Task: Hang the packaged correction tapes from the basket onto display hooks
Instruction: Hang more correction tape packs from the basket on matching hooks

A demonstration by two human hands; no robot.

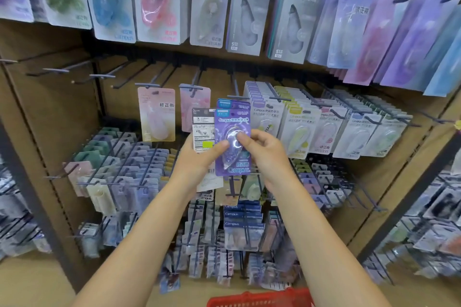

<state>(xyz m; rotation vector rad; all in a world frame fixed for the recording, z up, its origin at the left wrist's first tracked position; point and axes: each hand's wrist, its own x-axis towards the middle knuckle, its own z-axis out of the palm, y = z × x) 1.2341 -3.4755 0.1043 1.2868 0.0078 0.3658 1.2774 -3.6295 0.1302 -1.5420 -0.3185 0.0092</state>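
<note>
— What do the hands hold?
— The left hand (pixel 199 157) grips stacked packs; the right hand (pixel 264 149) pinches the purple correction tape pack (pixel 233 132), raised before the hooks (pixel 192 87), above the red basket (pixel 259 298).

Both hands hold a small stack of packaged correction tapes at frame centre. The left hand (pixel 199 157) grips the stack from 9 o'clock, thumb across the front purple Campus pack (pixel 233 139). The right hand (pixel 264 154) pinches its blister from 3 o'clock. Display hooks (pixel 149 85) stand behind. A red basket (pixel 259 298) lies at 6 o'clock.
</note>
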